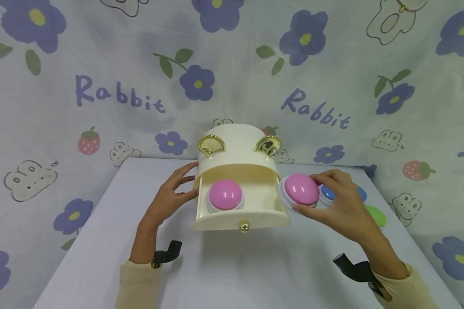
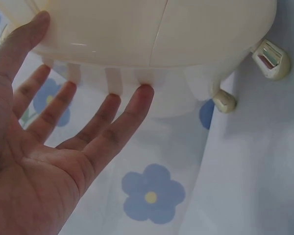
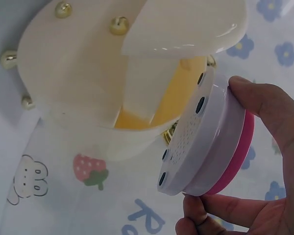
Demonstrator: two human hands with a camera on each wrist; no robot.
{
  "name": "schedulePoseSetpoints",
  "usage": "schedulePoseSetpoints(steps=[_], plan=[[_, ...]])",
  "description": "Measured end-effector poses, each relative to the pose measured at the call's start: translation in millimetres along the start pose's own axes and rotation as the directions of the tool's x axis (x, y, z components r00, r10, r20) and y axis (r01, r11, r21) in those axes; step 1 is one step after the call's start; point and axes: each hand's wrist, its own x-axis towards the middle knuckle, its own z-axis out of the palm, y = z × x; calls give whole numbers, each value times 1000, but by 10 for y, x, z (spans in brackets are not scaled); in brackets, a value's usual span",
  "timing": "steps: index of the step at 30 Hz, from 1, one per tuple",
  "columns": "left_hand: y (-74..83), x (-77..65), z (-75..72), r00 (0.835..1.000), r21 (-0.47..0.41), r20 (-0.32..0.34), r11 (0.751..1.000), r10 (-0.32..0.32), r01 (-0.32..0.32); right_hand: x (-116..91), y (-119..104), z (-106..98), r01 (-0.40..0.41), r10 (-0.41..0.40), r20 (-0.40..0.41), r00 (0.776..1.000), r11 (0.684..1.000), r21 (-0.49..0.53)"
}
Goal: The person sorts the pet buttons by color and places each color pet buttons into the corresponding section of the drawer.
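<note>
Held glossy pink button (image 1: 300,189), seemingly 4 feet (image 3: 200,105).

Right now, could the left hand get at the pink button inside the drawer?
Probably yes: the drawer is open and nothing covers the pink button; the left hand, beside the box, must clear the side wall.

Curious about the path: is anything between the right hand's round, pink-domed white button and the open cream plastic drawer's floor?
Only the right side wall of the drawer seems in the way; the other pink-domed button sits farther left, inside.
</note>
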Motion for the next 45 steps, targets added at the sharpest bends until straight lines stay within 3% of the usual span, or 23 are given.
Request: schedulePoseSetpoints(steps=[8,15,34,45], plan=[[-14,-4,-17,1000,2,0,1000,13,-13,116,-92,98,26,-26,11,1000,1000,0],[-4,0,-9,1000,-1,3,1000,8,-8,171,-171,156,-4,3,63,998,1000,17],[-7,-7,8,1000,-1,-11,1000,17,-17,309,-237,335,4,-14,122,992,997,78],[-21,-2,8,1000,-6,-5,1000,21,-21,145,-173,406,25,-20,-32,999,984,178]])
